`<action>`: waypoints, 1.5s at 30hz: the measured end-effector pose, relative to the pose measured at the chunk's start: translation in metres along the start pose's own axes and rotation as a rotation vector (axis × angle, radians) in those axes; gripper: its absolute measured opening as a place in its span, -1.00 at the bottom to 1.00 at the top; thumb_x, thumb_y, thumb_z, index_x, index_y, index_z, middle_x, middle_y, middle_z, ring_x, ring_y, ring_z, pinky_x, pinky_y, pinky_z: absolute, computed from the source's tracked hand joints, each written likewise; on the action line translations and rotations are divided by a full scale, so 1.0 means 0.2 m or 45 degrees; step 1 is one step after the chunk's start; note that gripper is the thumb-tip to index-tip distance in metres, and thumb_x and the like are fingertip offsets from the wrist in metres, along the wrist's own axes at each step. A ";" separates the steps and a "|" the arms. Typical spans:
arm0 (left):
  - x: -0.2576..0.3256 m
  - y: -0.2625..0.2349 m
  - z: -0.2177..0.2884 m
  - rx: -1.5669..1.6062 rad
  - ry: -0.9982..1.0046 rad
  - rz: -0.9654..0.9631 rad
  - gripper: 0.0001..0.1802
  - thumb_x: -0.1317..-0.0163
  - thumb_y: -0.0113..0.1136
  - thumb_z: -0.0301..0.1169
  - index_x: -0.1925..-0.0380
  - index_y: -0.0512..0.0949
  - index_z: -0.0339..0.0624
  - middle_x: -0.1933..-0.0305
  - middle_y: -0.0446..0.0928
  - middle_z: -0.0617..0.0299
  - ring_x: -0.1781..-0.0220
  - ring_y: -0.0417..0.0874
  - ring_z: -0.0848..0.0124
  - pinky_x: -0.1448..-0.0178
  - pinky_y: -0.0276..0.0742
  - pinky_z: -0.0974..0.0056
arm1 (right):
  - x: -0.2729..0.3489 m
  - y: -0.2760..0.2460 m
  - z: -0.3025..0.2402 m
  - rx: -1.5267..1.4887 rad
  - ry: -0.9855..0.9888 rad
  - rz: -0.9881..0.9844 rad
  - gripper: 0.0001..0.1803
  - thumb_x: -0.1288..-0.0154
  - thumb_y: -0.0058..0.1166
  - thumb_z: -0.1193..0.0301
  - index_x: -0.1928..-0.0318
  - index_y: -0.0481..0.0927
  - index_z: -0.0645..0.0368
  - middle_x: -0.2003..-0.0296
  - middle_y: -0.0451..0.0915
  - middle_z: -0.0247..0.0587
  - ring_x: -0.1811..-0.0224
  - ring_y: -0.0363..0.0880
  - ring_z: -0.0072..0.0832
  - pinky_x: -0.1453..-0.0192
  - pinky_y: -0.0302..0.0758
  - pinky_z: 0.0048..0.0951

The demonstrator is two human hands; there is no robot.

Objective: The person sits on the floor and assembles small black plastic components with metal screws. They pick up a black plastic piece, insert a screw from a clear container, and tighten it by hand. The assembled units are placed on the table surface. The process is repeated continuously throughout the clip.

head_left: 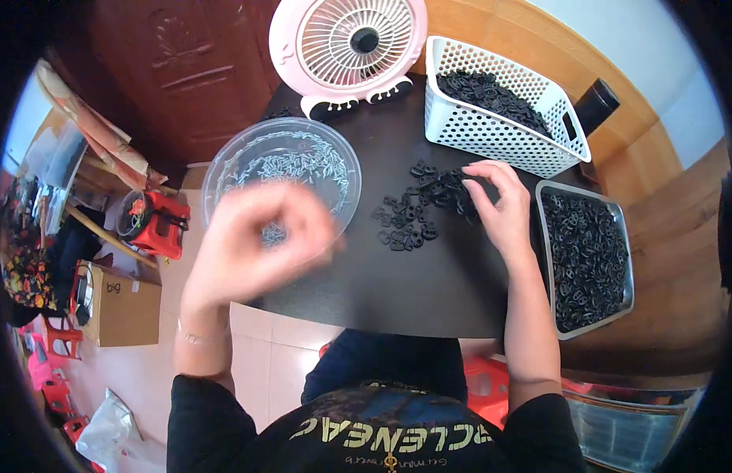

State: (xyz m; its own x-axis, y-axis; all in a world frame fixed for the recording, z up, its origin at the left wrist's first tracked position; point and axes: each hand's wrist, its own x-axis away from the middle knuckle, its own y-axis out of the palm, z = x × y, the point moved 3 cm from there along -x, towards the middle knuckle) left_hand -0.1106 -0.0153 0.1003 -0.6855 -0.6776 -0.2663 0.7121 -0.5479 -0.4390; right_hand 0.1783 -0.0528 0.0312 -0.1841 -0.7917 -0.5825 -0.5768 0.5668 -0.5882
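Observation:
My left hand [260,236], smeared by motion, is raised in front of a clear round plastic tub [349,213]. Its fingers curl round into a ring against the thumb, and whatever they pinch is too blurred to make out. Inside the tub lie many small silvery metal pins [291,164]. My right hand [504,205] is at the right end of a loose pile of small black plastic pieces [441,189], thumb and fingers apart. More black pieces [405,225] spread out on the dark table [366,288], left of the pile.
A white perforated basket [492,146] of black pieces stands at the back right. Nearer, a grey tray [546,260] holds more. A pink fan [283,35] stands behind the tub, and a black cylinder [598,106] is beside the basket. A cardboard box [130,303] sits on the floor at left.

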 end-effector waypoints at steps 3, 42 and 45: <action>-0.17 -0.05 -0.28 -0.883 0.156 0.255 -0.89 0.12 0.19 -0.53 0.50 0.53 -0.20 0.41 0.51 0.15 0.33 0.53 0.23 0.27 0.45 0.23 | 0.03 -0.03 0.04 0.042 0.046 0.053 -0.85 0.02 0.12 0.56 0.35 0.56 0.21 0.33 0.54 -0.20 0.26 0.54 -0.37 0.15 0.43 -0.47; -0.44 0.55 -0.30 0.922 -0.359 -0.191 -0.85 -0.06 0.16 -0.55 0.33 0.51 -0.30 0.41 0.54 0.27 0.42 0.53 0.62 0.33 0.47 0.56 | 0.09 -0.03 0.16 0.037 0.447 -0.476 -0.79 0.07 0.16 0.54 0.34 0.51 0.25 0.52 0.51 -0.19 0.50 0.48 -0.45 0.35 0.43 -0.45; -0.42 0.55 -0.36 0.972 -0.428 -0.131 -0.84 -0.09 0.14 -0.53 0.29 0.51 -0.31 0.40 0.54 0.26 0.42 0.53 0.61 0.33 0.47 0.57 | 0.08 -0.02 0.15 0.102 0.338 -0.453 -0.83 0.02 0.13 0.54 0.34 0.51 0.24 0.52 0.51 -0.21 0.48 0.50 -0.51 0.35 0.43 -0.49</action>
State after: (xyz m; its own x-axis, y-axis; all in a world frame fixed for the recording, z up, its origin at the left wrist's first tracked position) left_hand 0.0151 0.0168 0.0127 -0.7571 -0.6500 0.0662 0.6384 -0.7144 0.2865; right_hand 0.2021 -0.0619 0.0075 -0.1896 -0.9655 -0.1783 -0.5795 0.2567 -0.7735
